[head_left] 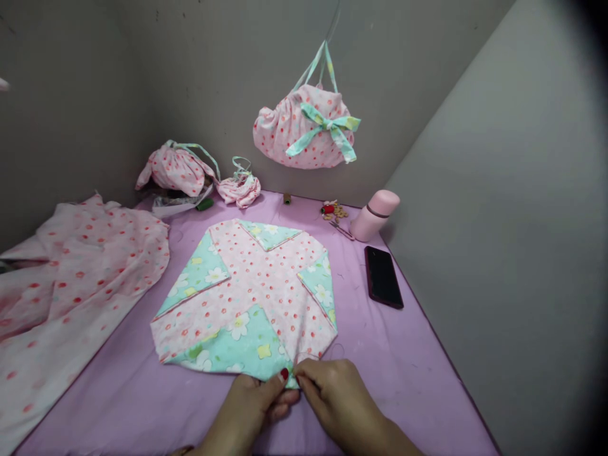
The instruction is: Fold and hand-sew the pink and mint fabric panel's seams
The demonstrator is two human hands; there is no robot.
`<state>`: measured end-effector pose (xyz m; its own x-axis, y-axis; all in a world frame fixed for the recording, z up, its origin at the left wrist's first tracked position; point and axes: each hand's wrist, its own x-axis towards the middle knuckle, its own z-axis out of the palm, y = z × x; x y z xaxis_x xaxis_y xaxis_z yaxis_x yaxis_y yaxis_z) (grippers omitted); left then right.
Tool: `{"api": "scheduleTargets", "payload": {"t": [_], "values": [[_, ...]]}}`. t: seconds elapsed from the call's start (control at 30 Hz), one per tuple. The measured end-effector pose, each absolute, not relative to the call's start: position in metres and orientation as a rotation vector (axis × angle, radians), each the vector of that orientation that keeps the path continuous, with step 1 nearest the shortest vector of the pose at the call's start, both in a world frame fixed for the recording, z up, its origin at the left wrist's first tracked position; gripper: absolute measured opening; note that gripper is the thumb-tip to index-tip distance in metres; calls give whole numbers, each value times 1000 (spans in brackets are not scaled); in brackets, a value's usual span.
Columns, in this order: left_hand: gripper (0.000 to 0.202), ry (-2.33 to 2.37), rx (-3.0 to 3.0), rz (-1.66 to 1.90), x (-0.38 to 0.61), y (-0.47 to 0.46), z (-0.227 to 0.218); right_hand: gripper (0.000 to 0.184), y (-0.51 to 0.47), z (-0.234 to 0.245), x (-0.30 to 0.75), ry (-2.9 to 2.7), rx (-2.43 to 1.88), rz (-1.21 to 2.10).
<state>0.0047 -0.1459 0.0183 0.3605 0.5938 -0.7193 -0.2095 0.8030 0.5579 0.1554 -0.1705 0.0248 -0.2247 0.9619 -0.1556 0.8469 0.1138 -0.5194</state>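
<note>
A folded fabric piece [247, 297] lies flat on the lilac cloth, pink with red dots, with mint floral triangles folded in around its edge. My left hand [251, 405] and my right hand [337, 396] meet at its near edge. Both pinch the fabric between fingers and thumb, close together, and lift a small fold there. The pinched fabric is partly hidden by my fingers.
Lilac cloth [403, 380] covers the surface between grey walls. A bag [304, 130] hangs above, with two pouches [175, 170] behind. Loose dotted fabric [80, 272] lies left. A phone [384, 277], pink flask [375, 215], scissors [341, 229] and thread spool [287, 199] sit right and behind.
</note>
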Motion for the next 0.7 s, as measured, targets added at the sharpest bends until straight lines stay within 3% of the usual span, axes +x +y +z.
{"api": "scheduleTargets", "payload": {"t": [0.7], "values": [[28,1111,448,502,5,-144,20,22,-173,8,161,-1465,-1537,1274]]}}
